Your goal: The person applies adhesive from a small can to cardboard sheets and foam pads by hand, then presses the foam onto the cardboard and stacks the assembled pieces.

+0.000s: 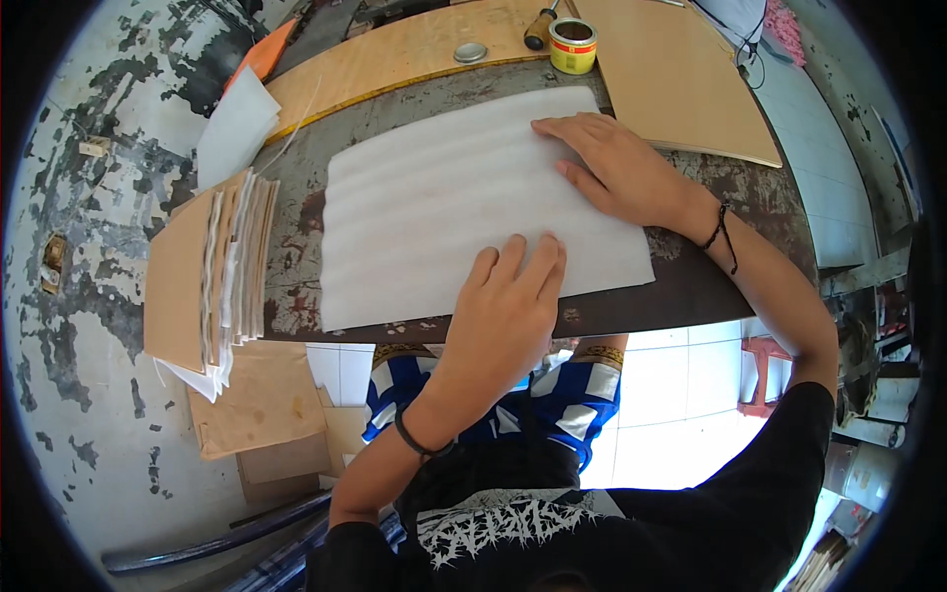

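A sheet of white foam [424, 207] lies on the dark, worn tabletop in front of me, its surface slightly rippled. My left hand [510, 306] rests on its near edge, palm down, fingers stretched over the foam. Farther off to the right, my right hand [617, 168] lies flat across the sheet's upper right part, fingers pointing left and the thumb apart. Neither hand grips anything. Whether something lies beneath the foam is hidden.
Brown cardboard pieces layered with white foam [212, 276] stand at the table's left edge. Along the far side are a yellow tin [573, 47], a round metal lid [471, 52] and a screwdriver [539, 30]. A tan board [681, 79] lies at the far right.
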A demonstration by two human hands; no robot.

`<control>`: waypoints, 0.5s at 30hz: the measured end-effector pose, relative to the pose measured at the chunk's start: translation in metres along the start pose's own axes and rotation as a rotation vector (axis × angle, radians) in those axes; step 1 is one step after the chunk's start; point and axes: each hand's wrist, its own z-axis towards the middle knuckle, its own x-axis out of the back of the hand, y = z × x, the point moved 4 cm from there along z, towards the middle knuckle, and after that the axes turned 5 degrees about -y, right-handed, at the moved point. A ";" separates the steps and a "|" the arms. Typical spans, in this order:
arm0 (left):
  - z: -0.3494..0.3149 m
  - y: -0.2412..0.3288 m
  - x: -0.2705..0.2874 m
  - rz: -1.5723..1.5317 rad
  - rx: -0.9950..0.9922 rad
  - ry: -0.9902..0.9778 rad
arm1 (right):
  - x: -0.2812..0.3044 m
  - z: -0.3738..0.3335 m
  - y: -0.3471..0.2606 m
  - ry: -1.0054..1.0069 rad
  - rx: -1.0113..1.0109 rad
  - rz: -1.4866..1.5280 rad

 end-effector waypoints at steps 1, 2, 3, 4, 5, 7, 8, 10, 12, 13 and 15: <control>0.002 0.003 -0.004 -0.020 0.025 -0.015 | 0.002 0.001 0.000 -0.020 -0.024 0.015; 0.001 0.007 -0.007 -0.009 0.049 -0.007 | 0.001 0.000 0.000 -0.017 -0.018 0.003; -0.001 0.012 -0.011 0.003 0.073 0.001 | 0.000 -0.001 0.000 -0.013 -0.012 -0.008; -0.001 0.014 -0.011 0.020 0.091 0.010 | 0.001 -0.002 0.001 -0.002 -0.007 -0.021; 0.000 0.017 -0.008 -0.010 0.098 0.005 | 0.000 -0.003 0.002 0.000 0.002 -0.030; 0.003 0.022 0.002 -0.068 0.111 -0.009 | -0.001 -0.004 0.002 0.005 0.019 -0.046; 0.005 0.024 0.000 -0.039 0.115 -0.013 | 0.000 -0.003 0.003 0.005 0.014 -0.047; 0.010 0.029 -0.007 0.006 0.122 -0.025 | 0.001 -0.002 0.004 -0.004 -0.002 -0.049; 0.008 0.029 -0.012 -0.027 0.113 -0.042 | -0.003 -0.006 0.004 -0.013 -0.023 -0.018; 0.008 0.026 -0.010 -0.021 0.114 -0.045 | -0.002 -0.002 0.004 0.001 -0.017 -0.002; 0.011 0.031 -0.007 -0.028 0.070 0.001 | 0.001 -0.003 0.006 -0.004 -0.018 -0.010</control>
